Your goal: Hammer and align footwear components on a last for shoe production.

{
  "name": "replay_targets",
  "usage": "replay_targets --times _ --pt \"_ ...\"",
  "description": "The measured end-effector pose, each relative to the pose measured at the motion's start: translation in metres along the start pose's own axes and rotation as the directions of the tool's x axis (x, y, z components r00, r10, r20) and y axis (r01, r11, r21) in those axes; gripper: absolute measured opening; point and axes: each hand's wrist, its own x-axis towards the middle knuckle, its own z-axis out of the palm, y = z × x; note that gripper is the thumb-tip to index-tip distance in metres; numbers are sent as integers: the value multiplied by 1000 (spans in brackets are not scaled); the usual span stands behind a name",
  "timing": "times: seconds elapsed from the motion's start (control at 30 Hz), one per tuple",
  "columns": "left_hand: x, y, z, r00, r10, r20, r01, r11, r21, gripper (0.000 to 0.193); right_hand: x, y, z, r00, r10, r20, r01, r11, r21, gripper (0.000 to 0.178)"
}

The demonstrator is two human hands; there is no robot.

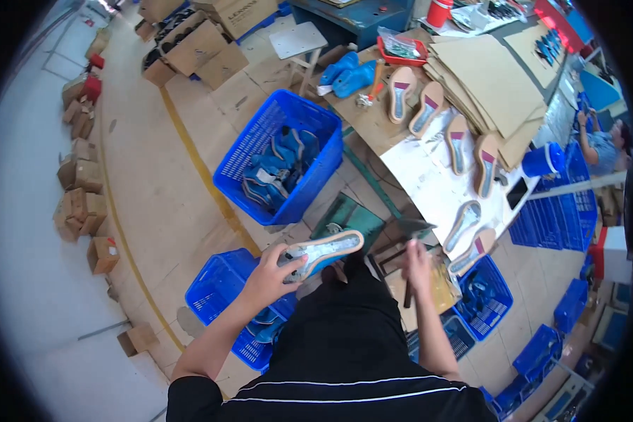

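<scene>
Left hand: your left hand gripped the shoe sole by its heel end, over your lap.
Right hand: your right hand closed around a hammer beside the workbench.

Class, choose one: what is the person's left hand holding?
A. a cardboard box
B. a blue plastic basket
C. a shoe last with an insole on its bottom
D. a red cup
C: the left hand grips a blue shoe last with an insole, sole side up, above a blue basket.
</scene>
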Motion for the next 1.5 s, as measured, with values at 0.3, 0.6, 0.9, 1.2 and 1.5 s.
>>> replay_targets --times 0.3,0.6,0.9,1.2,1.5 --pt "4 -11 2 998 57 29 -56 998 -9 67 -108 -56 80 922 -356 153 384 789 -479 36" --pt "-6 -15 1 997 65 31 -66 996 55 69 -109 -47 90 900 -418 121 416 744 -523 41" --pt "-8 -17 3 998 42 46 -45 997 59 71 -198 -225 90 465 -870 -161 880 475 -25 44" --pt "-2 -15 1 996 84 21 -84 996 16 69 -111 -68 105 915 -370 160 364 590 -720 49" --pt "-7 -12 1 998 57 -36 -59 997 -51 69 -133 -2 49 949 -315 -30 216 715 -665 57"
